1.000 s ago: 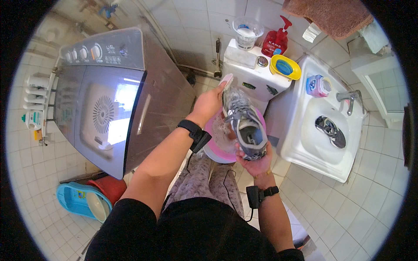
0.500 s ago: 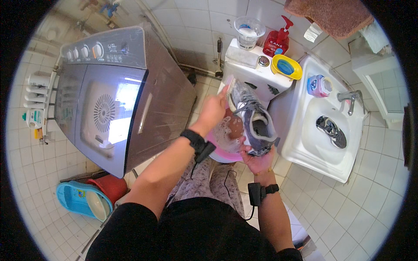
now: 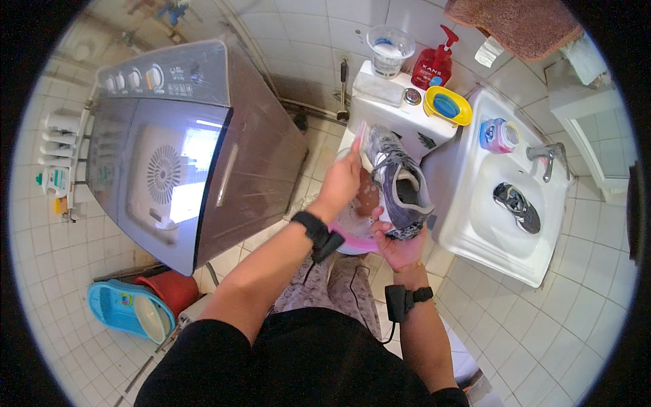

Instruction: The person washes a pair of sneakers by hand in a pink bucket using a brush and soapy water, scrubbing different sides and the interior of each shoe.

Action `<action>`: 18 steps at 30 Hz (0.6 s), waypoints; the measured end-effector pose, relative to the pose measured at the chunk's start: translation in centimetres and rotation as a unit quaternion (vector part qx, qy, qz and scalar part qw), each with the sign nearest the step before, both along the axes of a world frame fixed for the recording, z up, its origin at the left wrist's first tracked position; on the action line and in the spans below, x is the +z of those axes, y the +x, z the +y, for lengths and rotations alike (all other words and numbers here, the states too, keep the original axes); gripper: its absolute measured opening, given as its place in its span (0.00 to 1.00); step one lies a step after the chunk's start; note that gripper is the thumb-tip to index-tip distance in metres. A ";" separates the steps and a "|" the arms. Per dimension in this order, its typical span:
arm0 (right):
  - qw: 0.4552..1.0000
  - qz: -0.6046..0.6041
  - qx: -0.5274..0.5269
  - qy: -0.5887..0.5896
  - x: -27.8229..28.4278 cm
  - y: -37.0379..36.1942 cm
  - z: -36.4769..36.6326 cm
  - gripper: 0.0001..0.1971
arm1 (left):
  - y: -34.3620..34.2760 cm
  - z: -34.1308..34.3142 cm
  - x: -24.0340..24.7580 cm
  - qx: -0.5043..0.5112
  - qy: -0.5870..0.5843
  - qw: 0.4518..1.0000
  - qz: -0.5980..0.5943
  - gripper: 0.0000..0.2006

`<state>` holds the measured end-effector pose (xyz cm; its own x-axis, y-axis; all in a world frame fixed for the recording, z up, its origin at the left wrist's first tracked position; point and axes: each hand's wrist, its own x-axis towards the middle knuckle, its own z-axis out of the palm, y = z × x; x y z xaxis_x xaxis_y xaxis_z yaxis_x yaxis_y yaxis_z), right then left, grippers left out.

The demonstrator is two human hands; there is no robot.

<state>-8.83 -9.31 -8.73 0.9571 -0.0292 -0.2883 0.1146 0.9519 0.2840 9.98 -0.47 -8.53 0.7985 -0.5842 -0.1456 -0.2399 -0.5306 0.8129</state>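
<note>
A grey sneaker [image 3: 400, 178] is held toe-away above a pink basin [image 3: 366, 245] of brownish, sudsy water. My right hand [image 3: 400, 245] grips it under the heel. On the toe's left side, my left hand [image 3: 342, 178] is closed on a pale pink brush [image 3: 363, 137], pressed along the edge of the sole. Most of the brush is hidden behind the fingers and the shoe. Sneaker and hands cover much of the basin.
A white sink [image 3: 475, 234] at right holds another sneaker [image 3: 517, 207] and a plastic jar [image 3: 498, 136]. Beyond the basin, a toilet tank [image 3: 380, 117] bears a red pump bottle [image 3: 432, 66], a clear tub [image 3: 389, 64] and a yellow dish [image 3: 463, 112]. A washing machine [image 3: 254, 156] stands left.
My left hand and the brush have shifted slightly right and nearer along the sneaker's side. The sneaker has turned a little in my right hand, which keeps its hold on the heel.
</note>
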 end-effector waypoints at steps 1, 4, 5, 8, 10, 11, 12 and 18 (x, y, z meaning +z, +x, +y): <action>1.000 0.005 -0.011 -0.002 -0.1 0.0 -0.4 0.37 | -0.2 -0.2 -0.2 -0.008 0.020 1.000 0.010 0.23; 0.995 0.055 -0.067 -0.039 -1.5 -0.4 -1.6 0.38 | -5.1 1.6 0.0 -0.037 -0.062 0.997 0.031 0.24; 0.998 0.028 -0.055 -0.011 -1.6 -0.3 -1.7 0.38 | -6.2 2.2 0.1 -0.067 -0.069 0.995 0.007 0.25; 0.998 0.030 -0.052 0.031 -0.7 0.0 -1.6 0.38 | -2.1 0.4 0.9 -0.035 -0.021 0.999 -0.020 0.27; 0.998 -0.038 -0.033 0.024 0.8 0.8 -0.1 0.38 | 0.3 -0.8 0.6 -0.002 0.012 1.000 -0.002 0.27; 0.998 -0.036 -0.033 0.031 1.0 1.0 0.3 0.37 | 0.8 -0.9 0.7 0.031 0.044 0.998 0.015 0.27; 0.998 -0.035 -0.033 0.030 1.0 1.0 0.1 0.37 | 0.1 -1.0 0.6 0.030 0.043 0.998 0.016 0.27; 0.995 -0.010 -0.083 0.053 -1.2 0.8 -2.2 0.37 | -8.2 1.0 -2.7 -0.092 -0.174 0.976 0.094 0.27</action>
<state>-8.01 -11.49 -9.94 0.9471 -0.1587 -0.2789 0.2618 0.8847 0.3858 1.79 0.50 -11.23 0.6531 -0.7559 -0.0466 -0.1348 -0.1766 0.9750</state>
